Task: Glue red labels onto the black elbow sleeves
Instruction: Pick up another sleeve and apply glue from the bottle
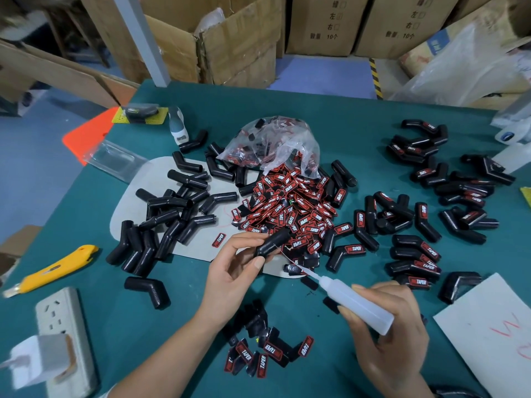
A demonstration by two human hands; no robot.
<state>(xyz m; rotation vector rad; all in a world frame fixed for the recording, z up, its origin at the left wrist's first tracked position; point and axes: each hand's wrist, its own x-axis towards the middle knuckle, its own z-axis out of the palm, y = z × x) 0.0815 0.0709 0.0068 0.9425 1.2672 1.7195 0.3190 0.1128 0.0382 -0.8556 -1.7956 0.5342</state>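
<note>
Black bent sleeve (273,242) (unlabelled side up)

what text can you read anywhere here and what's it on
"TAPER": red labels in the pile, and on finished sleeves.
"10个": cardboard boxes at the back; their other characters are too blurred.
Red scrawl on the white sheet: unreadable.
Print on the white bottle: too small.

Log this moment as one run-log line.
step: applying glue | left hand: holds elbow sleeve | right hand: holds glue bottle
</note>
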